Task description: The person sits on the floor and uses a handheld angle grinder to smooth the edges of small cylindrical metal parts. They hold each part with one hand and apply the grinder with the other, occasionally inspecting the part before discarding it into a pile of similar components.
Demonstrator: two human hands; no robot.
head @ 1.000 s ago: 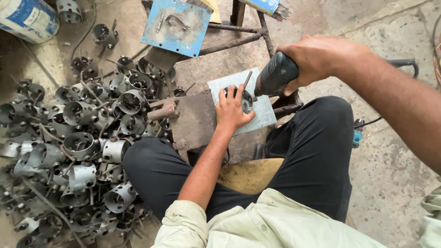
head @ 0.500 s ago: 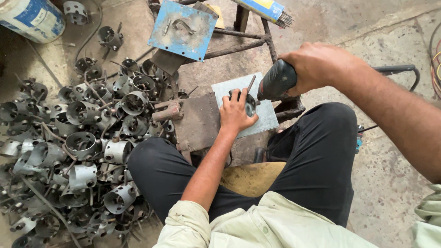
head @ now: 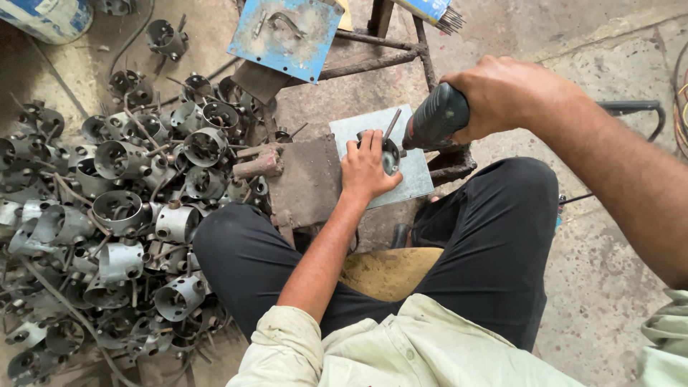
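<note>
My left hand (head: 367, 169) presses a small round metal ring piece (head: 390, 155) down on a grey metal plate (head: 416, 168) in front of my knees. My right hand (head: 505, 94) grips the dark handle of a power tool (head: 435, 120) just right of the ring. A thin metal rod (head: 392, 124) rises at a slant from the ring toward the tool's front end. The tool's working tip is hidden behind the handle and my left fingers.
A big pile of grey metal ring parts with welded rods (head: 122, 201) covers the floor at left. A rusty block and vise-like piece (head: 290, 175) sits beside the plate. A blue metal sheet (head: 287, 32) and rusty stand frame (head: 401, 43) lie beyond. A cable (head: 631, 107) trails right.
The view has shifted slightly. My right hand with the tool has moved a little up and right; my left hand stays on the ring piece.
</note>
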